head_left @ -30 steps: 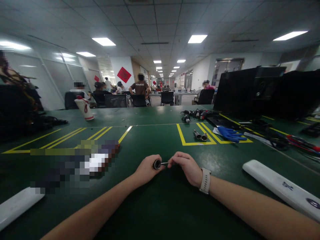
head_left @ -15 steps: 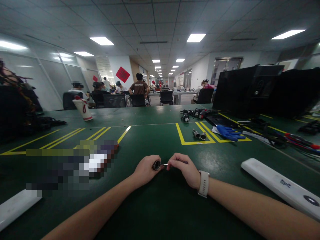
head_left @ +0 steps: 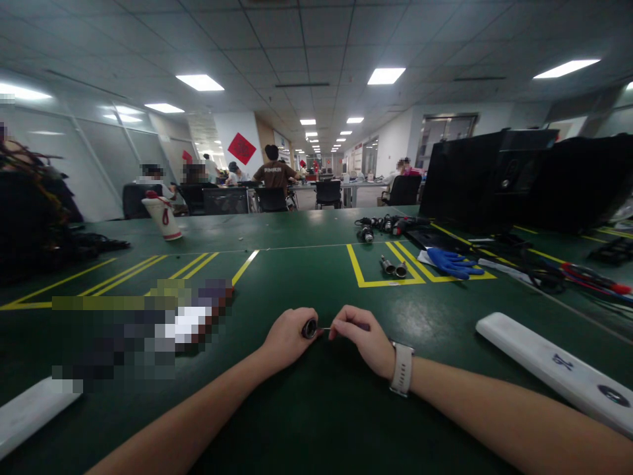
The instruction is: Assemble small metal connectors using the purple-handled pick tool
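My left hand (head_left: 287, 336) is gripping one dark tubular part (head_left: 310, 328), its open end facing me; my right hand (head_left: 360, 333) is pinching one thin rod (head_left: 326, 328) just beside it. Two metal cylinders (head_left: 401, 270) are lying ahead inside yellow tape (head_left: 355, 264); two white bars (head_left: 531, 353) are flanking my arms. Beyond the green table (head_left: 297, 284), people (head_left: 273, 175) are occupying an office beneath ceiling lights (head_left: 387, 76).

Ceiling lights (head_left: 386, 76) shine above black chairs (head_left: 328, 192) and pale partitions (head_left: 107, 158).

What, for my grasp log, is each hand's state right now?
Left hand: closed around a dark cylindrical part.
Right hand: closed on a slim tool, its shaft pointing toward that part.
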`<state>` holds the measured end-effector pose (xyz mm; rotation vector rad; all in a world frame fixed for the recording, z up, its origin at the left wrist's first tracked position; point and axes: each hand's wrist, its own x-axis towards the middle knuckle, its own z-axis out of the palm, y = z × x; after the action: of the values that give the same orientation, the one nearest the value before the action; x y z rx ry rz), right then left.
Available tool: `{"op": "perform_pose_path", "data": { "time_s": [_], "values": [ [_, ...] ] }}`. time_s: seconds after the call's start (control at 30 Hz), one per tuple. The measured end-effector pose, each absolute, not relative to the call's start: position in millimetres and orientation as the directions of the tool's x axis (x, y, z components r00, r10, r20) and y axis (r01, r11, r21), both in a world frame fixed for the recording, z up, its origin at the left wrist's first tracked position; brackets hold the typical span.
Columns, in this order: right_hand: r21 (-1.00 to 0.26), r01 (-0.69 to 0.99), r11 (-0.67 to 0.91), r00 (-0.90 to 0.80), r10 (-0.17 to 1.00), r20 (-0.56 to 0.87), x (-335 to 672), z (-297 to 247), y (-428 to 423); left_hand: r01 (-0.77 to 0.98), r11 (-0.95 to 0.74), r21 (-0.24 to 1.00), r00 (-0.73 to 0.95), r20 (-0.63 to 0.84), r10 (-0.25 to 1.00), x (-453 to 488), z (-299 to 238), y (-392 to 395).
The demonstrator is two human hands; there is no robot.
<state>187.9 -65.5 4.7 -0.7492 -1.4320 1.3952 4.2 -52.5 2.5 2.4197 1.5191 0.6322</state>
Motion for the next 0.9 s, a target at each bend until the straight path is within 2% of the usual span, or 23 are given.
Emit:
{"op": "perform_pose_path", "data": {
  "time_s": [0.27, 0.63, 0.9],
  "values": [
    [-0.955, -0.296, -0.029, -0.409, 0.907, 0.1, 189, -1, -51, 0.765, -0.485, 0.424, 0.415, 0.251, 0.874, 5, 4, -54],
    [-0.964, -0.229, 0.133, -0.341, 0.917, 0.208, 189, 1, -62, 0.806, -0.454, 0.381, 0.371, 0.273, 0.887, 3, 1, -52],
    [-0.954, -0.299, -0.014, -0.378, 0.92, 0.104, 189, -2, -52, 0.801, -0.472, 0.369, 0.403, 0.251, 0.88, 5, 4, -54]
  ]
}}
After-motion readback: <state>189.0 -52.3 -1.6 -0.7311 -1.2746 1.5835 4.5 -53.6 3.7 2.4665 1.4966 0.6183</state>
